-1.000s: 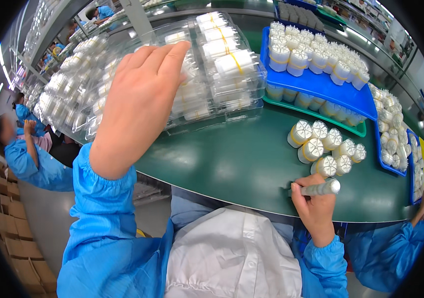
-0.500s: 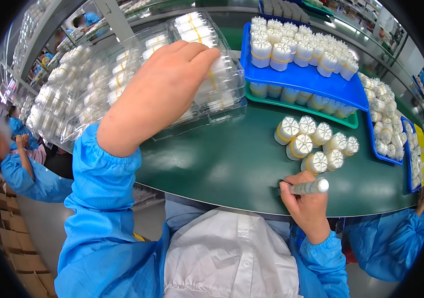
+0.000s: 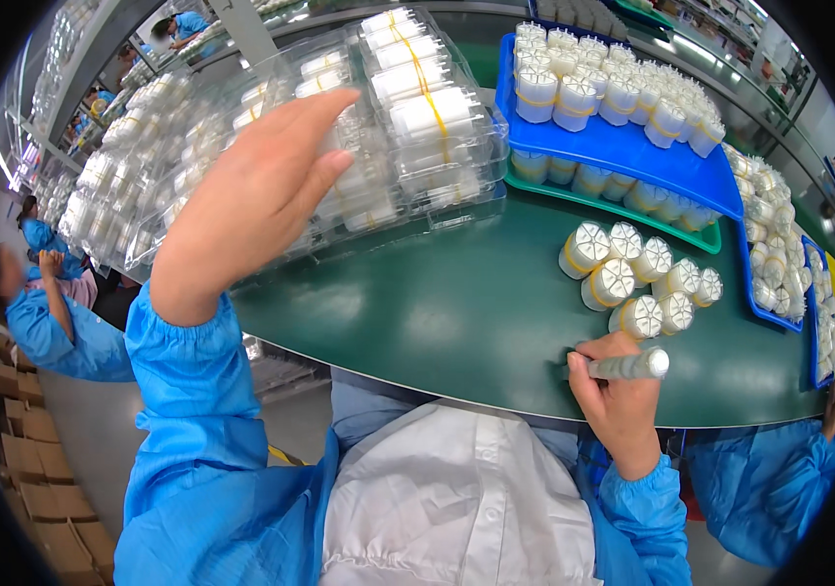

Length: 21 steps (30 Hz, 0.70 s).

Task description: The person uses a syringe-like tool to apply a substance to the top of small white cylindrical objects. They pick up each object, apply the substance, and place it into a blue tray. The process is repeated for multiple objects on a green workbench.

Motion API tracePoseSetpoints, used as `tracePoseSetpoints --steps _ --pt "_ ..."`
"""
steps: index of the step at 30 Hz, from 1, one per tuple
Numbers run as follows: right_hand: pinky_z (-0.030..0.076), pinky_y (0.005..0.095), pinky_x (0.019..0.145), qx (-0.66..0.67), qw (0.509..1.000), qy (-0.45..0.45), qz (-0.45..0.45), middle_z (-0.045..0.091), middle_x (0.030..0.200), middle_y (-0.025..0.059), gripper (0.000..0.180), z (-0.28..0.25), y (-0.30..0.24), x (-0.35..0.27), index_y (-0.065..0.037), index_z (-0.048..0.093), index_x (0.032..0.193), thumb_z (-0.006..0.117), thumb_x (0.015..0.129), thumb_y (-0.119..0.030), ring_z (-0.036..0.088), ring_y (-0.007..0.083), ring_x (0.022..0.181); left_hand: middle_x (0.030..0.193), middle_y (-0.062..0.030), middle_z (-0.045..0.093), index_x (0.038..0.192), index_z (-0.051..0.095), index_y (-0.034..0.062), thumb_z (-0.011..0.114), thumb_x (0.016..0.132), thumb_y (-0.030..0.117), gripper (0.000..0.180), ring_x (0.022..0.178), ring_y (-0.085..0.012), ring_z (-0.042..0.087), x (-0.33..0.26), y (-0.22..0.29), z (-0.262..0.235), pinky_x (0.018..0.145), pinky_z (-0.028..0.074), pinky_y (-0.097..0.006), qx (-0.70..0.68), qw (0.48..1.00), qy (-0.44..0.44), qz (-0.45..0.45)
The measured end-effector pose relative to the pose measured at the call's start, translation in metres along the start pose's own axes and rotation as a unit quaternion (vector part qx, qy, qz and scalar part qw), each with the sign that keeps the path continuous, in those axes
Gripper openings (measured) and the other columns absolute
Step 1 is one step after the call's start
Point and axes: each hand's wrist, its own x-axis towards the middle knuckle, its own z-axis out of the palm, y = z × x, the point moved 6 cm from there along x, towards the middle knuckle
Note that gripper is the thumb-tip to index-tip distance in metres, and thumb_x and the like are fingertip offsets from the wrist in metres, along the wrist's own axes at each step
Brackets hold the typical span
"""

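My left hand (image 3: 251, 190) is above a clear plastic tray (image 3: 451, 223), its fingers stretched out and its thumb apart, and I see nothing in it. Beyond its fingertips, rows of white cylindrical parts (image 3: 429, 115) bound with yellow bands lie in the tray. In my right hand (image 3: 624, 398) is a thick grey marker pen (image 3: 629, 366) with a white end, held low over the green tabletop (image 3: 417, 313). Just past that hand stands a small group of white cylinders (image 3: 608, 283) with spoked tops, several with yellow bands.
A blue tray (image 3: 622, 161) of upright white cylinders is stacked over a green tray (image 3: 710, 237) with more of them. At the right are blue trays (image 3: 779, 320) of white parts and another person's blue sleeve (image 3: 764, 479). Cardboard boxes (image 3: 46, 488) stand at the lower left.
My left hand has drawn back leftward off the banded parts, its fingers straightening. The whole view has shifted slightly. My right hand keeps the marker pen in much the same place.
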Motion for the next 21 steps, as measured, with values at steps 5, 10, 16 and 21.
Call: tracePoseSetpoints --steps 5,10,16,21 --pt "0.045 0.0373 0.052 -0.021 1.000 -0.001 -0.020 0.060 0.072 0.0081 0.014 -0.001 -0.002 0.002 -0.004 0.065 0.083 0.079 0.081 -0.007 0.059 0.0259 0.059 0.153 -0.0166 0.047 0.150 0.044 0.0083 0.055 0.102 0.037 0.057 0.145 -0.0359 0.040 0.025 0.034 0.021 0.120 0.028 -0.048 0.005 0.999 -0.002 0.052" --pt "0.046 0.0387 0.052 -0.003 0.999 0.015 -0.032 0.059 0.072 0.0081 0.015 0.000 0.002 0.000 -0.004 0.065 0.083 0.080 0.082 -0.009 0.059 0.0265 0.059 0.155 -0.0152 0.045 0.150 0.044 0.0069 0.053 0.103 0.040 0.059 0.148 -0.0363 0.035 0.027 0.044 0.022 0.122 0.020 -0.054 0.054 0.997 0.017 0.043" --pt "0.044 0.0404 0.050 -0.047 0.997 0.009 -0.057 0.054 0.071 0.0081 0.023 0.002 0.005 -0.002 -0.003 0.061 0.078 0.080 0.083 -0.015 0.055 0.0278 0.056 0.118 -0.0173 0.068 0.123 0.064 0.0031 0.072 0.085 -0.001 0.039 0.106 -0.0364 0.066 0.022 0.118 0.052 0.089 0.054 -0.042 -0.167 0.969 0.109 0.146" --pt "0.043 0.0406 0.050 -0.034 0.998 0.014 -0.054 0.052 0.071 0.0087 0.026 0.000 0.006 -0.002 -0.003 0.058 0.077 0.080 0.083 -0.016 0.055 0.0279 0.056 0.120 -0.0159 0.065 0.126 0.061 0.0021 0.076 0.085 0.009 0.044 0.108 -0.0361 0.064 0.050 0.141 0.135 0.092 0.053 -0.041 -0.327 0.937 0.098 0.079"
